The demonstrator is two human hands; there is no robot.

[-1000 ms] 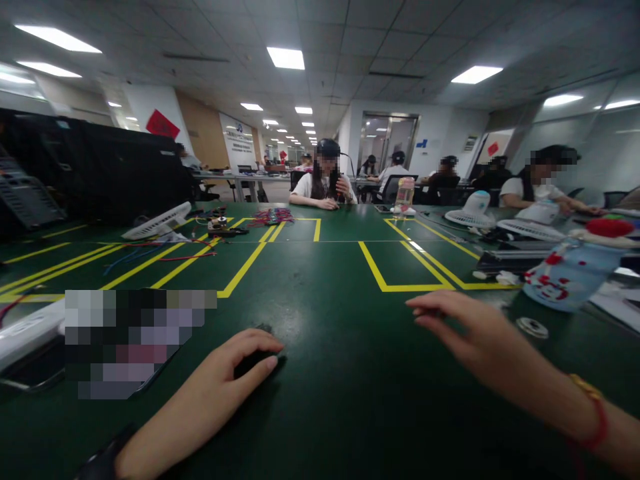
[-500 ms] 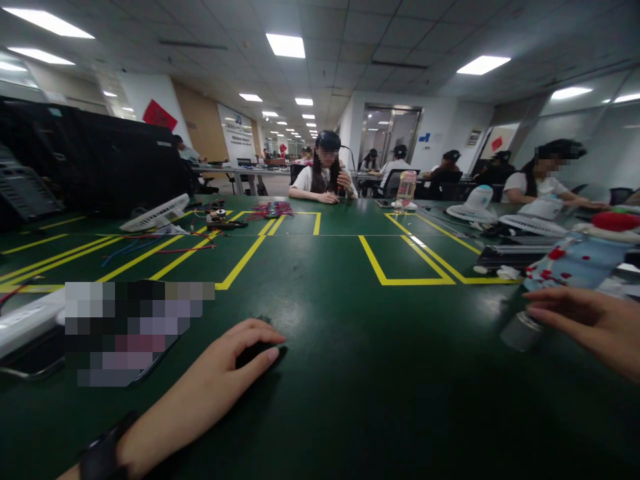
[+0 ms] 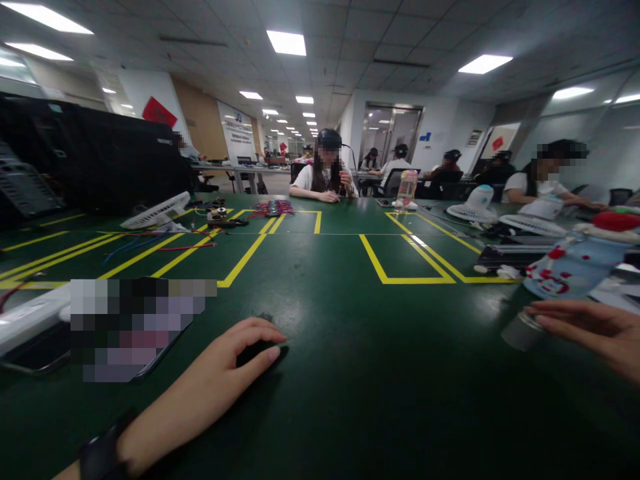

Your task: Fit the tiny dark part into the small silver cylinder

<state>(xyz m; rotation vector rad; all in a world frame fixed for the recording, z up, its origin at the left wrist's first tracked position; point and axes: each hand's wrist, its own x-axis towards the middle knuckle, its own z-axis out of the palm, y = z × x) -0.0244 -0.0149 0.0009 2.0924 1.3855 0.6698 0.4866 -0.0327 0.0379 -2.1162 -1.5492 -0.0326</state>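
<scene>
My left hand (image 3: pixel 250 347) rests on the green table with its fingers loosely curved and the thumb apart, nothing in it. A dark watch (image 3: pixel 107 447) is on that wrist. Toward the right edge, my right hand (image 3: pixel 590 327) has thumb and fingertips at the top of a small grey metal cylinder (image 3: pixel 521 331), which stands on or very near the table. The fingers look closed around its upper rim, though part of the grip is hidden. Just behind it is a light-blue cup (image 3: pixel 575 263) with a snowman pattern and red top.
A phone-like blurred item (image 3: pixel 175 333) and a white power strip (image 3: pixel 37 317) lie at left. Yellow tape (image 3: pixel 417 281) marks the table. Wires (image 3: pixel 273 209), a white fan (image 3: pixel 157 212) and a bottle (image 3: pixel 406 190) stand farther back. Across sits a person (image 3: pixel 325 173).
My right hand has come slightly lower and its fingers closer together at the cylinder's top. The cylinder and my left hand keep nearly the same place.
</scene>
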